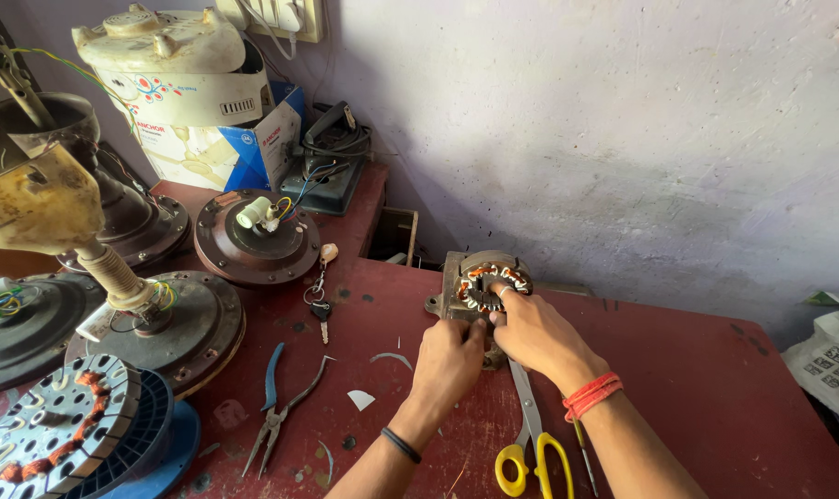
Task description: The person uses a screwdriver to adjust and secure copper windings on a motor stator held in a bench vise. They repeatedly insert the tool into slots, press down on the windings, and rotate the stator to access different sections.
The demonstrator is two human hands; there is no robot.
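A round fan stator point(486, 286) with orange copper windings lies on the dark red table point(715, 388), near the wall. My left hand point(449, 359) grips its near left edge. My right hand point(530, 333) rests on its right side, with the index finger on the windings. A black band circles my left wrist and red thread my right. Yellow-handled scissors point(530, 444) lie on the table under my right forearm.
Blue-handled pliers point(276, 407) and a bunch of keys point(322, 296) lie left of my hands. Several brown fan motor housings point(253, 236) and a bare stator point(59, 425) crowd the left side. A box point(225, 148) and a tester point(332, 162) stand at the back.
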